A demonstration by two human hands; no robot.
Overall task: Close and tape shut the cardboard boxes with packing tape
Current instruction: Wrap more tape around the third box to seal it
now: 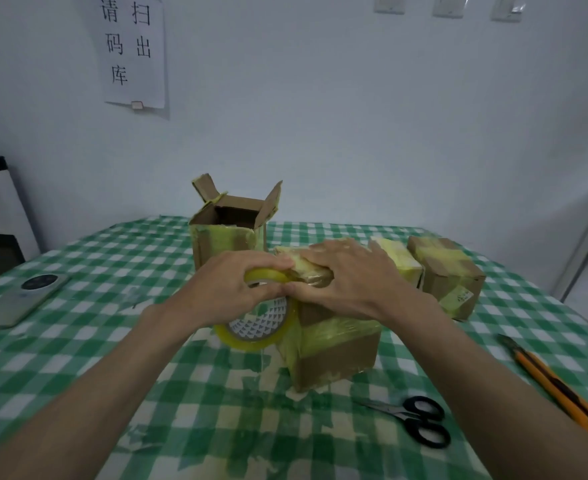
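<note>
A closed cardboard box (334, 355), wrapped in yellowish tape, stands in the middle of the table. My right hand (348, 275) lies flat on its top with fingers spread and the thumb at the near left edge. My left hand (230, 289) grips a roll of clear yellowish packing tape (258, 327) held upright against the box's left side, fingers curled over the roll's top. Behind them stands a taller cardboard box (226, 233) with its flaps open. Two taped boxes sit at the right: a small one (398, 259) and a larger one (452, 275).
Black-handled scissors (414, 419) lie on the green checked tablecloth (112, 341) near my right forearm. An orange utility knife (555, 386) lies at the right edge. A phone (19, 299) rests at the left. A wall stands behind the table.
</note>
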